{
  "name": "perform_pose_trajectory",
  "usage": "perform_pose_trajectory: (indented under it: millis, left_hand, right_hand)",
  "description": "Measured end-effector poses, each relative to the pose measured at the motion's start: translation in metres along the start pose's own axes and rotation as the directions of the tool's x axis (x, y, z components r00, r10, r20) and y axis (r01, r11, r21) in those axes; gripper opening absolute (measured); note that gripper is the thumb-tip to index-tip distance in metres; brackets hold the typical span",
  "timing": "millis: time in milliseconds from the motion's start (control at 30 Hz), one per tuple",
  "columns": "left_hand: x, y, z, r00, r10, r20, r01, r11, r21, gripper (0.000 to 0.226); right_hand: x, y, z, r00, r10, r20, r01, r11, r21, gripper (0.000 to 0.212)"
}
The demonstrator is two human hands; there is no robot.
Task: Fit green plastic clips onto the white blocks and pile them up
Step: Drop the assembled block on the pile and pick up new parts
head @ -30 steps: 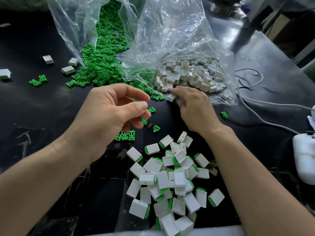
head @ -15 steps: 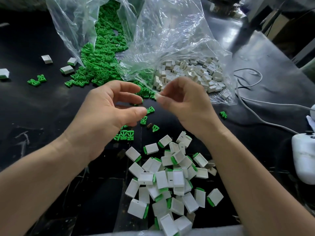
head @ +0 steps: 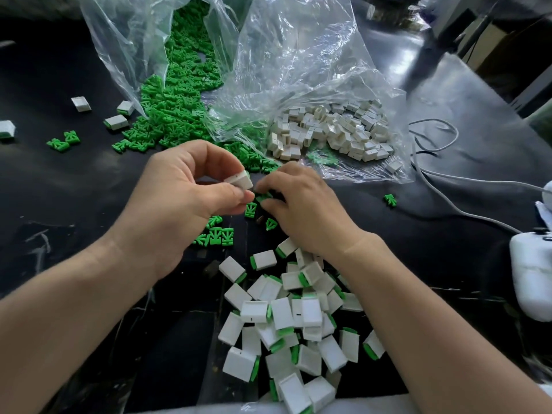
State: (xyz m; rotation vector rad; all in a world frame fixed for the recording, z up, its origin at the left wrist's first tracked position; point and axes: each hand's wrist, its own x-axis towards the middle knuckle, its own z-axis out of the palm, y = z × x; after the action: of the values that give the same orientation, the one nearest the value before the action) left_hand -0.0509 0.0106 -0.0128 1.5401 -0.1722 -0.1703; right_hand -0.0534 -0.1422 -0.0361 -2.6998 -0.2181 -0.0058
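The left hand (head: pixel 185 201) pinches a small white plastic block (head: pixel 239 180) above the black table (head: pixel 74 189), the right hand (head: pixel 304 207) pinches a green plastic clip (head: pixel 264 196) just beside it; I'd square clip to block before pressing.

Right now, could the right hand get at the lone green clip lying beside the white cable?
Probably yes: the lone clip lies on bare table right of the right hand, nothing between, though it is busy with another clip.
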Motion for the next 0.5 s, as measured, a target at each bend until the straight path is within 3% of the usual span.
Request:
perform_pose_trajectory:
  millis: [67,133,200,300,400,500]
  left_hand:
    - [0.0,-0.001,-0.001,1.0,-0.011,0.013,0.011,1.0,0.001,0.029]
    - [0.0,0.0,-0.001,0.999,-0.024,0.025,0.024,1.0,-0.02,0.028]
    - [0.0,0.001,-0.001,0.999,-0.035,0.033,0.036,0.999,-0.037,0.026]
    - [0.0,0.002,-0.001,0.997,-0.059,0.04,0.062,0.995,-0.08,0.02]
    - [0.0,0.003,-0.001,0.997,-0.059,0.053,0.064,0.994,-0.091,0.025]
    - [0.001,0.004,0.0,0.996,-0.067,0.065,0.074,0.99,-0.118,0.024]
  right_hand:
    - [0.0,0.0,-0.003,1.0,0.003,-0.017,-0.002,1.0,0.017,0.009]
    - [-0.001,0.0,-0.006,0.999,0.027,-0.045,-0.023,0.996,0.087,0.008]
    - [-0.004,-0.002,-0.012,0.992,0.081,-0.096,-0.049,0.953,0.299,0.014]
    - [-0.01,-0.008,-0.022,0.981,0.122,-0.153,-0.007,0.803,0.596,0.018]
    - [-0.014,-0.012,-0.024,0.981,0.101,-0.167,0.042,0.728,0.685,0.024]
    - [-0.018,-0.016,-0.024,0.984,0.067,-0.166,0.068,0.718,0.693,0.025]
